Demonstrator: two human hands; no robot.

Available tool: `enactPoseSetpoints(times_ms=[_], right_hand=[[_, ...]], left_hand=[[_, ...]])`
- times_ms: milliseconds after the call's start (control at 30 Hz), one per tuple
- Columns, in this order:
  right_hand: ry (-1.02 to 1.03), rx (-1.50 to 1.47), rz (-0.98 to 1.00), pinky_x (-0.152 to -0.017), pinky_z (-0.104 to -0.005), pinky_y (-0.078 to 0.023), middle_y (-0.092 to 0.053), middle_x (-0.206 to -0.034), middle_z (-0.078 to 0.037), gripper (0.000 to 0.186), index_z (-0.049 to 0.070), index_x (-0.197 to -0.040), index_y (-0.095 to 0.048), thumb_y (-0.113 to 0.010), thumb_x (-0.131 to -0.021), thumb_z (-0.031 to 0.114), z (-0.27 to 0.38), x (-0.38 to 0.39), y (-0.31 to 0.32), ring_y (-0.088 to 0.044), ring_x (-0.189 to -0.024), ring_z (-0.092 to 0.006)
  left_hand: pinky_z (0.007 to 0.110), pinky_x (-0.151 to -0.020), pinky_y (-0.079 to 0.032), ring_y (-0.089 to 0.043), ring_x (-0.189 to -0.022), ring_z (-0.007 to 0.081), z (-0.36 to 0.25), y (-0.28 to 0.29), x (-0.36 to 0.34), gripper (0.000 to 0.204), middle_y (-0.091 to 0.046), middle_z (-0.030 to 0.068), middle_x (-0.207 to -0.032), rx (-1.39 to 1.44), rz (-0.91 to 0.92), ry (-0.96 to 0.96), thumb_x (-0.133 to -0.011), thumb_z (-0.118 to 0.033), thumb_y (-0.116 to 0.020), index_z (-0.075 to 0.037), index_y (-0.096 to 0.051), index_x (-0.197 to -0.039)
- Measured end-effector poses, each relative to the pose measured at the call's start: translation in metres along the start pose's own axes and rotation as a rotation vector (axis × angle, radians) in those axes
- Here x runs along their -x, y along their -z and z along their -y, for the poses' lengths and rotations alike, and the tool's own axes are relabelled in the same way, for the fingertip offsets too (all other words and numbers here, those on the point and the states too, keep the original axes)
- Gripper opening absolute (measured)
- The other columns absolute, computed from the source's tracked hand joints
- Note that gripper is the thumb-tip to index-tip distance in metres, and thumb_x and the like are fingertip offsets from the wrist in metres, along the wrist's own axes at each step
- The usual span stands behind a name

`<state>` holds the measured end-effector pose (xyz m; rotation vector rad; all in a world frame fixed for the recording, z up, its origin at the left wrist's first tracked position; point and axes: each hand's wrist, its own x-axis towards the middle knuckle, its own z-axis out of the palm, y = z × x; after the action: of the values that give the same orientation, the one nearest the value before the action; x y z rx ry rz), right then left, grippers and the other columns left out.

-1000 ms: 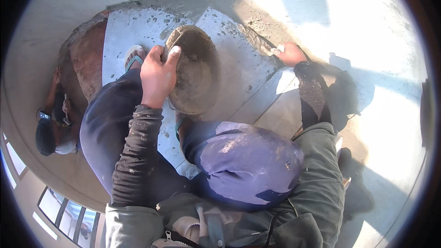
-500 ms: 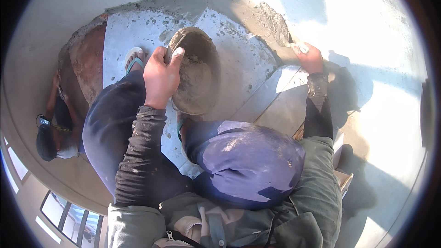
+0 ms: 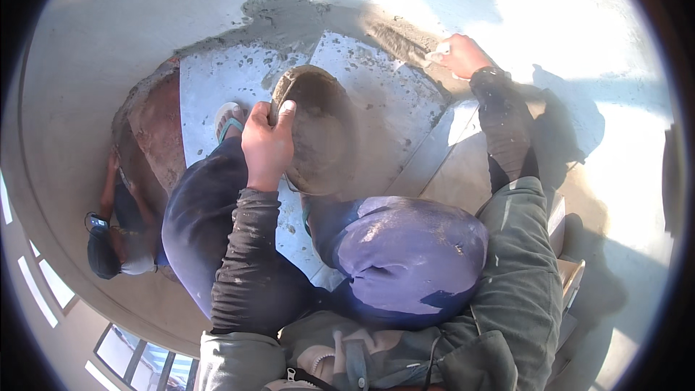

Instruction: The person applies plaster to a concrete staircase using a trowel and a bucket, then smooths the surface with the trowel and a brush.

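Round grey-brown pan [image 3: 316,88], tilted, crusted, mortar-smeared trowel [image 3: 399,43]

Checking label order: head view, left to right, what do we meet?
Co-worker → sandaled foot → left grip → bucket → trowel → right grip.

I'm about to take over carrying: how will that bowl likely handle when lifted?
The bowl probably stays stiff: its rim shows no sagging in the left hand. Held at one side, tilted, it may tip. Its crusted rim suggests a rough, not slippery, surface.
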<state>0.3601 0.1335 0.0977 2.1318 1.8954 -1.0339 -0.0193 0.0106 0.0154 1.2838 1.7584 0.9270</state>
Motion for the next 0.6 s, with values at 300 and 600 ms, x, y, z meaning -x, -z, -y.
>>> enactPoseSetpoints(times_ms=[300,600], right_hand=[[0.002,0.309,-0.155,-0.078,-0.0441,-0.053,-0.071,-0.091,-0.019,0.037,0.007,-0.101,-0.073,-0.069,-0.088,0.041,-0.060,-0.043,-0.067,-0.068,-0.088,-0.0377],[0.146,0.092,-0.495,-0.077,-0.0440,-0.054,-0.071,-0.089,-0.018,0.033,0.010,-0.098,-0.075,-0.070,-0.087,0.040,-0.092,-0.003,-0.031,-0.067,-0.087,-0.0386]], left_hand=[[0.038,-0.062,-0.042,-0.041,-0.062,0.0215,0.000,0.000,-0.005,0.046,-0.044,0.0108,-0.065,0.055,0.025,0.034,-0.091,-0.035,-0.070,0.002,-0.047,-0.077],[0.039,-0.063,-0.042,-0.042,-0.062,0.0236,-0.005,0.000,-0.005,0.048,-0.045,0.0118,-0.065,0.019,0.017,0.015,-0.090,-0.038,-0.070,0.001,-0.046,-0.076]])
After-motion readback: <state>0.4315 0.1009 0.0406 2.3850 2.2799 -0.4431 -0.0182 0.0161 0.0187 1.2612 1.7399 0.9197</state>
